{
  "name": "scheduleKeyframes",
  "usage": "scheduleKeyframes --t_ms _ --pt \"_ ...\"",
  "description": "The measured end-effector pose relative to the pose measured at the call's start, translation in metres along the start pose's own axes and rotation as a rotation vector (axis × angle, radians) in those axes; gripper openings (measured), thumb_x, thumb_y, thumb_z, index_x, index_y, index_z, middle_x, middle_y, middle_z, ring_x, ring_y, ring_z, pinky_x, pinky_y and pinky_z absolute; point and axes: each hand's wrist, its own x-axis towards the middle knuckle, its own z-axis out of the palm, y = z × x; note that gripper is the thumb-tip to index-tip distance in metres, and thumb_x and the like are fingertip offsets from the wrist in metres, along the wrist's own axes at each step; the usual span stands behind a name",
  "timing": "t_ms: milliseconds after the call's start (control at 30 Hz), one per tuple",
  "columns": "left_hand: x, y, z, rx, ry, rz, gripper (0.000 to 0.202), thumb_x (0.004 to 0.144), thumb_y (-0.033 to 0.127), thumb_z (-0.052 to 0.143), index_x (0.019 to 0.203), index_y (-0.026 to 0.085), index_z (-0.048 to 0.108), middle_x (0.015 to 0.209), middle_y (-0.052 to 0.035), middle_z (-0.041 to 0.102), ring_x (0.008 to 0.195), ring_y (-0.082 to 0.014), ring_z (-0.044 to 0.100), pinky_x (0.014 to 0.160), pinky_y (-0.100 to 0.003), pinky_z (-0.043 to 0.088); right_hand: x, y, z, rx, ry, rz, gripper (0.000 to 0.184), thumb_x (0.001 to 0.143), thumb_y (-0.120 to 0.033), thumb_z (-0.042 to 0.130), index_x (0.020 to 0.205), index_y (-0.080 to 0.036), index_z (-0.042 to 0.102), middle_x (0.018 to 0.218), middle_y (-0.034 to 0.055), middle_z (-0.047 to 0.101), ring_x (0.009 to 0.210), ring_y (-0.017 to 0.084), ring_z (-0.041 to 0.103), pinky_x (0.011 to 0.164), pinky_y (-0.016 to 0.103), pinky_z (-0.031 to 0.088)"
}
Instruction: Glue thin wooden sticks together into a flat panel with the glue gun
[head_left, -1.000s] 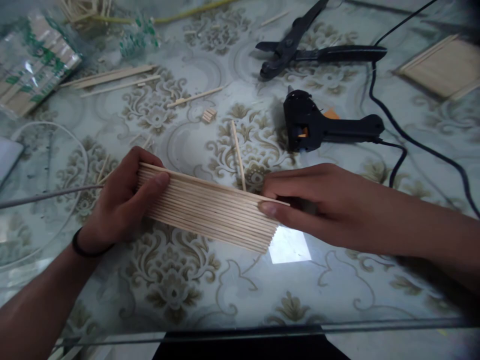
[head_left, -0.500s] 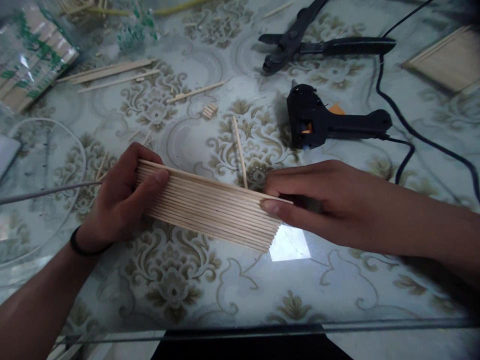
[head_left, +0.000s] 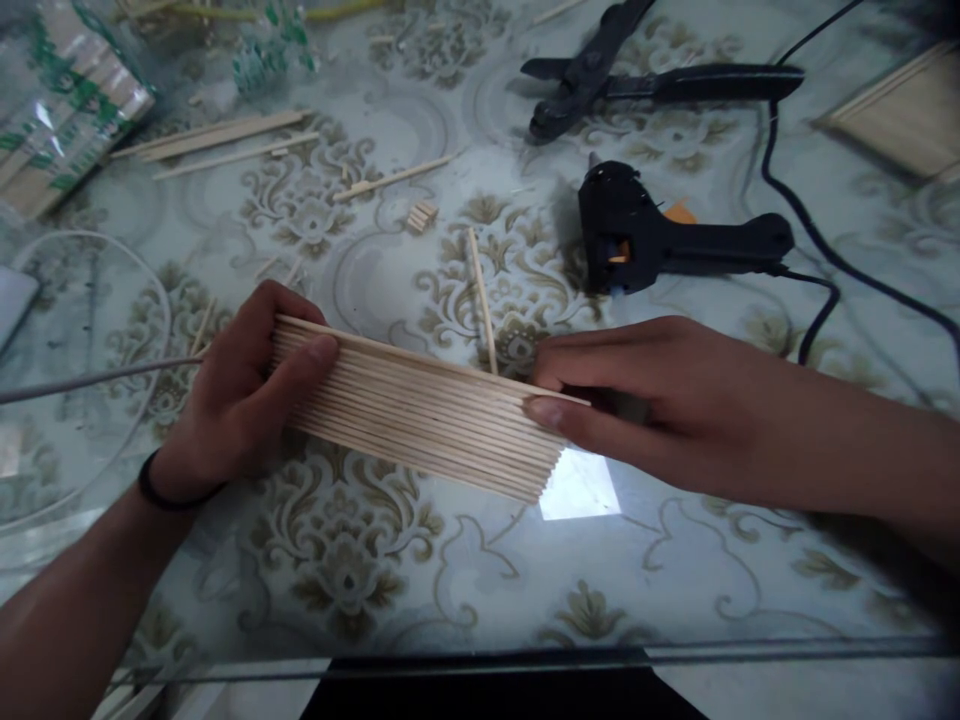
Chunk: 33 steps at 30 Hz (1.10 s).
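A flat panel of several thin wooden sticks (head_left: 420,410) lies side by side just above the glass table (head_left: 465,590). My left hand (head_left: 240,395) grips its left end, thumb pressed on top. My right hand (head_left: 645,400) holds the right end, thumb on the upper face and fingers behind. One loose stick (head_left: 480,295) lies on the table just behind the panel.
A black glue gun (head_left: 660,240) with its cord (head_left: 825,260) lies behind my right hand, black cutters (head_left: 622,80) beyond it. Loose sticks (head_left: 225,135) and a stick packet (head_left: 60,110) lie at far left. Another stick panel (head_left: 907,115) sits at far right.
Both hands keep the same hold on the stick panel. The view has shifted slightly, so everything sits a little higher and to the right in the frame.
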Motion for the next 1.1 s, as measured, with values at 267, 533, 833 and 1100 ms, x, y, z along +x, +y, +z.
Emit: scheduleKeyframes --t_ms 267,533,833,1100 --pt "-0.0004 -0.0004 0.0002 0.019 -0.006 -0.033 0.018 0.099 0.039 0.066 0.098 0.021 0.064 0.071 0.0048 0.057 0.059 -0.0086 0.049 0.053 -0.022 0.037 0.0038 -0.0005 -0.0002 0.003 0.024 -0.046 0.043 0.107 -0.036 0.048 0.073 -0.012 0.055 0.066 -0.0024 0.05 0.058 -0.002 0.043 0.058 0.013 0.032" --pt "-0.0012 0.0008 -0.0003 0.038 -0.052 -0.083 0.027 0.101 0.047 0.061 0.096 0.021 0.061 0.072 0.0043 0.057 0.061 -0.0104 0.049 0.055 -0.024 0.038 0.0023 0.0021 0.0023 0.011 0.006 -0.026 0.045 0.107 -0.039 0.049 0.071 -0.011 0.051 0.067 -0.0019 0.047 0.06 -0.001 0.041 0.059 0.016 0.031" --pt "-0.0017 0.0 -0.0009 0.061 -0.04 -0.086 0.024 0.1 0.045 0.062 0.097 0.022 0.063 0.072 0.0047 0.058 0.063 -0.0106 0.051 0.057 -0.024 0.04 0.0011 0.0029 0.0022 0.042 -0.002 0.005 0.051 0.108 -0.048 0.045 0.072 -0.013 0.05 0.067 -0.0012 0.047 0.062 0.002 0.041 0.062 0.02 0.031" --pt "-0.0009 0.0007 -0.0013 0.064 -0.031 -0.087 0.025 0.099 0.048 0.062 0.095 0.023 0.062 0.071 0.0038 0.059 0.061 -0.0121 0.051 0.055 -0.026 0.04 0.002 0.0029 0.003 0.059 -0.029 0.034 0.051 0.108 -0.051 0.045 0.074 -0.013 0.05 0.07 -0.0006 0.048 0.063 0.003 0.042 0.063 0.022 0.031"
